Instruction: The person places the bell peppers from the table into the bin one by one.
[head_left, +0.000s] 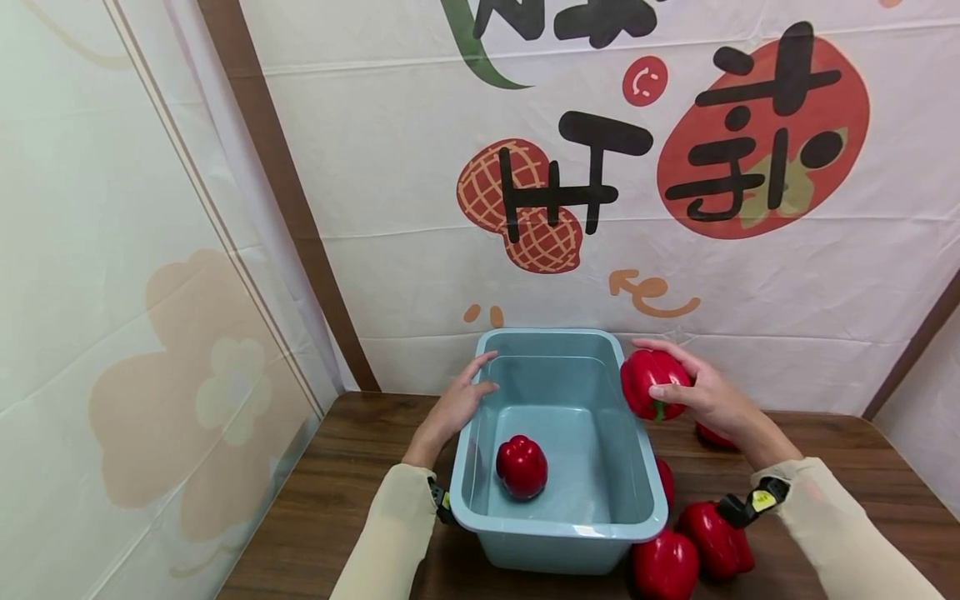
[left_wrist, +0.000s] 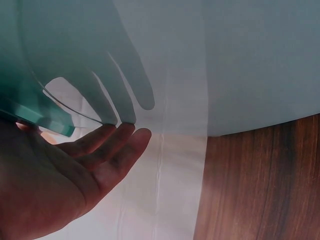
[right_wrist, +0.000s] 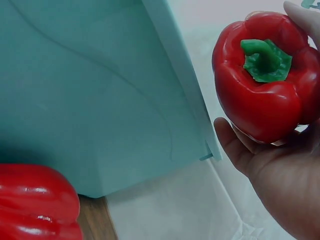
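A light blue plastic bin (head_left: 558, 533) stands on the table with one red bell pepper (head_left: 522, 467) lying inside it. My left hand (head_left: 456, 407) holds the bin's left rim, and in the left wrist view its fingers (left_wrist: 107, 150) touch the outer wall. Just outside the right rim, near the far corner, my right hand (head_left: 708, 396) grips another red bell pepper (head_left: 651, 379) in the air. The right wrist view shows this held pepper's green stem (right_wrist: 267, 60) facing the camera.
More red bell peppers (head_left: 666, 567) lie on the brown wooden table (head_left: 360, 500) along the bin's right side, one (head_left: 716, 546) near my right wrist. Another (head_left: 708, 435) is partly hidden behind the right hand. A printed white cloth (head_left: 405, 275) hangs behind the table.
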